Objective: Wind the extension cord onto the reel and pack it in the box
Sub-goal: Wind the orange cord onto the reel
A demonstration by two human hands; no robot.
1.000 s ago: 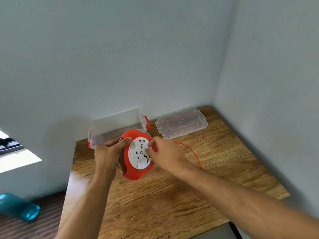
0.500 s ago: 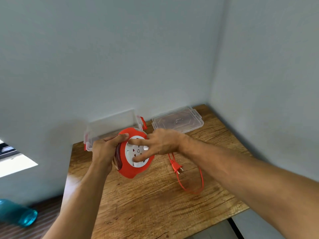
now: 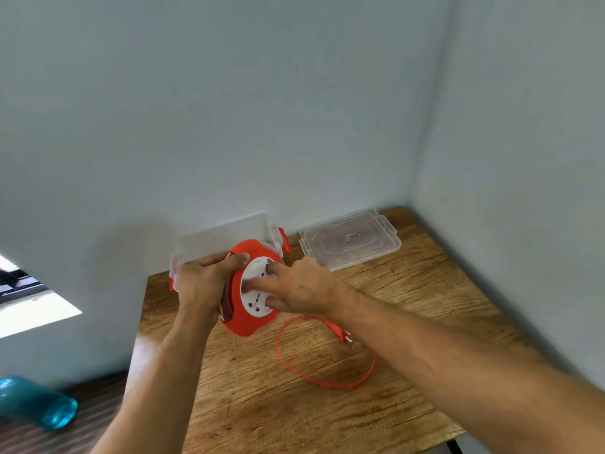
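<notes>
While our left hand point(image 3: 203, 283) grips the reel point(image 3: 252, 290) and our right hand point(image 3: 302, 286) presses spread fingers on its face, the cord point(image 3: 327, 383) has pulled into a shorter loop, so winding advances.

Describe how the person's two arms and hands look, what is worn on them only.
Both arms are bare from as far up as the view reaches down to the fingertips: no sleeve shows on either forearm. The left hand and the right hand wear no gloves. No watch, bracelet or strap shows on either wrist, and no ring shows on the fingers in view. The picture is slightly blurred, so very small marks cannot be ruled out.
</notes>
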